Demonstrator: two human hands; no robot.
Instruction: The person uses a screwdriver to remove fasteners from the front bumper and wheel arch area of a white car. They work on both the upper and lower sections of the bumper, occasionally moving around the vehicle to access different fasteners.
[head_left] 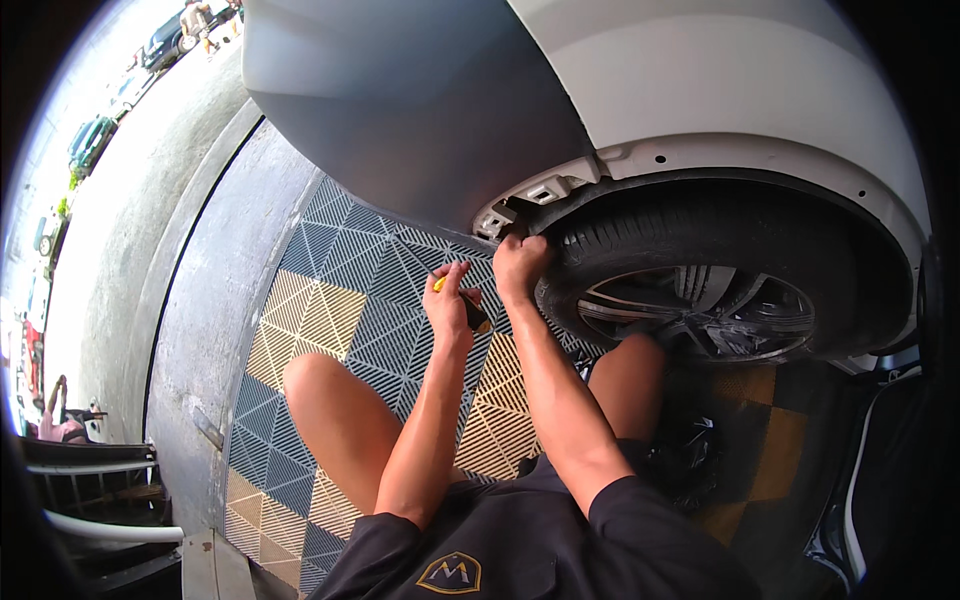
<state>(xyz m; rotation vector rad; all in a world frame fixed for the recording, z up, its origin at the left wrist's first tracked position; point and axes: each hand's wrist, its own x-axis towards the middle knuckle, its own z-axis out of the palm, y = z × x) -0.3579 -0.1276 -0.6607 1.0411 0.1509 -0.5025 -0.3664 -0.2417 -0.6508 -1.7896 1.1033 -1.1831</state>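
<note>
My left hand (449, 303) is closed round a screwdriver (478, 318) with a black and yellow handle; its thin shaft points up and to the left, toward the bumper's lower edge. My right hand (520, 266) is up at the front of the wheel arch, between the dark grey bumper (430, 110) and the tyre (640, 228). Its fingers are curled in at the arch lip, and what they grip is hidden. Just above it, a pale bracket (545, 192) with square openings lies exposed along the bumper's edge.
The light-coloured fender (720, 80) curves over the spoked wheel rim (700, 310). Patterned floor tiles (300, 325) lie under my bent knees. To the left run a grey concrete strip (215, 280) and a road with parked cars (92, 142). A metal frame (100, 490) stands at lower left.
</note>
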